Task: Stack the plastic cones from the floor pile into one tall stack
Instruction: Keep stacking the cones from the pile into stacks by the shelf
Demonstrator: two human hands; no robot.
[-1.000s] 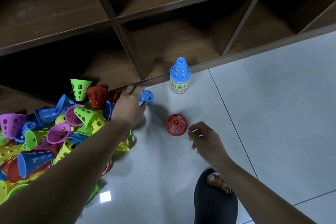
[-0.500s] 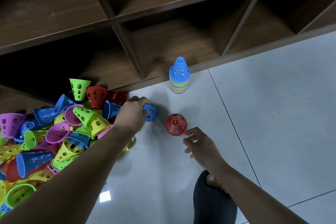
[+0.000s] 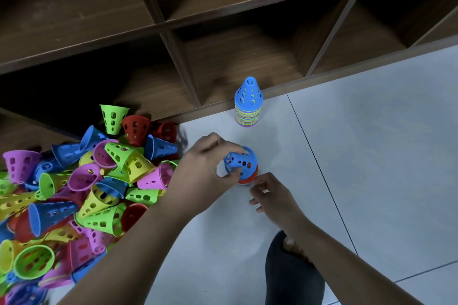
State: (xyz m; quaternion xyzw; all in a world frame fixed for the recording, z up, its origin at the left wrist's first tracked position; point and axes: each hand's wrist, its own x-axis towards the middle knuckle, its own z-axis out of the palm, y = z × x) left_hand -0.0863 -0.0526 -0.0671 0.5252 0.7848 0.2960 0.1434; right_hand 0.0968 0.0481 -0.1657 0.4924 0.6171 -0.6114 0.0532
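The left hand holds a blue cone with its fingers and thumb curled round the pointy end. The blue cone sits tipped on top of a red cone on the floor. The right hand is just beside the red cone with bent fingers; I cannot tell if it holds it. The tall stack stands further back, near the shelf. The big pile of cones lies to the left.
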